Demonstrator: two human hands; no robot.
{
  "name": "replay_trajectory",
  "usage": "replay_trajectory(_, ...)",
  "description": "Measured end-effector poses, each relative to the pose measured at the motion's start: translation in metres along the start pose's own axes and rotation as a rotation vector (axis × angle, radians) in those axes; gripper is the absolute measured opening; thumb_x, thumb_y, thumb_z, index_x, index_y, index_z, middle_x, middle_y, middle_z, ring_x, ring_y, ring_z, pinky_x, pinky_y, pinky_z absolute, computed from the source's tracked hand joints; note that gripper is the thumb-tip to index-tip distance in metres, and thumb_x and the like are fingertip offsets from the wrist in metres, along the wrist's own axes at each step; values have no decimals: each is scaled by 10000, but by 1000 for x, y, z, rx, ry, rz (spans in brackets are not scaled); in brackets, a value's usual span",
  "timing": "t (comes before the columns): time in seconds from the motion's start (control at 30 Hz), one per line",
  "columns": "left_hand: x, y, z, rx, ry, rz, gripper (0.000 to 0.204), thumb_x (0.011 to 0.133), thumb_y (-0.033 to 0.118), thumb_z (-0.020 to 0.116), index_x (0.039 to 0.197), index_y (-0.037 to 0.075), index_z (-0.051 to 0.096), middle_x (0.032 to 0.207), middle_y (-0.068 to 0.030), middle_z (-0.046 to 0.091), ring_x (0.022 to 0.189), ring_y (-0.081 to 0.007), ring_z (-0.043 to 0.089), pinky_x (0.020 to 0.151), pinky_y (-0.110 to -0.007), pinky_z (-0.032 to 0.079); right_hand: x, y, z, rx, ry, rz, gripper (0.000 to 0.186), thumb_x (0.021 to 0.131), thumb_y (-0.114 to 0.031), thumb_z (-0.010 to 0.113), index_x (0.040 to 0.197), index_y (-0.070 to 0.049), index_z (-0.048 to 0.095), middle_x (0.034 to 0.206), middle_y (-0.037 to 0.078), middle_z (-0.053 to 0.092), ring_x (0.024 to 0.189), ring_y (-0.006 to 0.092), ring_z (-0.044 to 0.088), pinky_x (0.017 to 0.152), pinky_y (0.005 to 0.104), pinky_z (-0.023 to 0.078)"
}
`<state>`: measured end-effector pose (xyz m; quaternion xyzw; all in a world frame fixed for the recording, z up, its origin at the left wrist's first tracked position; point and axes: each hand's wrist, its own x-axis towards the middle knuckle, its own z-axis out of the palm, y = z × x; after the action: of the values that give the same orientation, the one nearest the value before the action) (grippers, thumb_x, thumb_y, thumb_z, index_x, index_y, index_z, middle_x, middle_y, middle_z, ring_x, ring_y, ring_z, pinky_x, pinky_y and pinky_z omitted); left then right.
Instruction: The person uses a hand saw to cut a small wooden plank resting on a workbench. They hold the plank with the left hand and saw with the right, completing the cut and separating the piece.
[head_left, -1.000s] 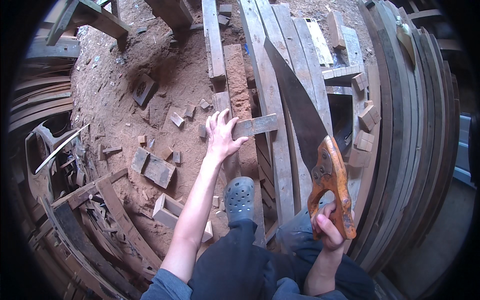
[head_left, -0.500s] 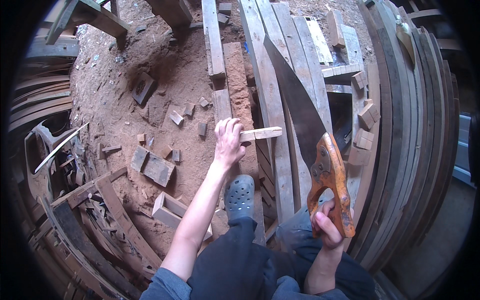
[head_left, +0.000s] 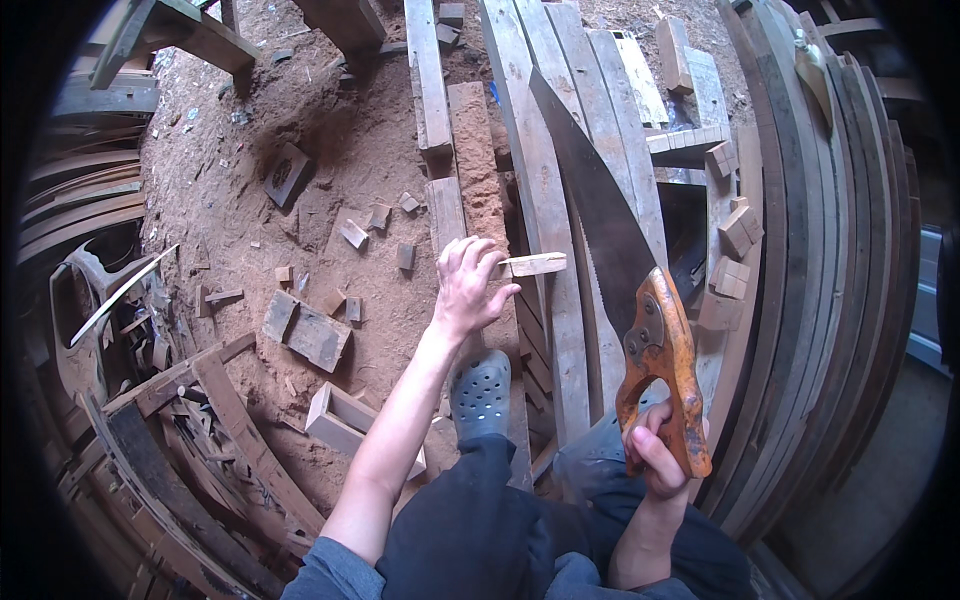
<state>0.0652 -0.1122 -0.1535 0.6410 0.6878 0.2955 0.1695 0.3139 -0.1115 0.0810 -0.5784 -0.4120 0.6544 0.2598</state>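
My left hand [head_left: 468,285] lies over a short strip of pale wood [head_left: 538,264], fingers bent across it and thumb spread out on the near side. The strip's right end sticks out past my fingers and reaches over a long grey beam [head_left: 545,210]; the rest is hidden under the hand. In my right hand [head_left: 657,450] is a handsaw [head_left: 600,200], gripped by its worn orange handle. Its dark blade points up and away, raised to the right of the strip and apart from it. My shoe [head_left: 480,393] is just below the left hand.
Several wood offcuts [head_left: 307,330] are scattered over the sawdust-covered ground on the left. Small cut blocks [head_left: 738,232] lie along a board to the right. Long stacked planks [head_left: 800,250] line the far right, and a wooden frame [head_left: 240,430] stands at lower left.
My left hand has shifted slightly right along the strip, covering more of it, and its thumb has spread outward. The saw is nearly where it was.
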Motion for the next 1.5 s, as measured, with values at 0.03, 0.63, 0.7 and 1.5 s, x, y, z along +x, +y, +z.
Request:
replay_trajectory(0.03,0,1,1,8,-1,5,532,675,344,770,1095,87,568,1184,-96,498,1223,-274,378,1054,-439,234,0,-1,0,-6,-2,3,174,743,-50,607,816,-15,453,588,54,452,451,123,445,464,270,414)
replay_trajectory(0.63,0,-25,16,-67,223,-567,898,858,728,239,1449,54,197,1519,-203,144,1401,-377,134,1120,-560,11,2,-1,5,27,95,3,210,699,-125,676,647,-17,503,506,21,488,405,75,421,394,214,302)
replay_trajectory(0.7,-3,-36,14,-80,358,-649,742,896,604,348,1374,37,313,1439,-199,288,1342,-354,254,1102,-505,130,2,0,6,49,118,-14,211,698,-128,679,651,-18,506,513,21,492,408,75,423,397,212,302)
replay_trajectory(1.5,-97,-126,12,319,-309,-762,553,800,424,667,1198,54,561,1351,-180,458,1258,-278,441,1068,-421,298,3,-2,5,43,91,-14,190,708,-102,670,659,-9,511,511,23,496,406,71,423,394,211,296)
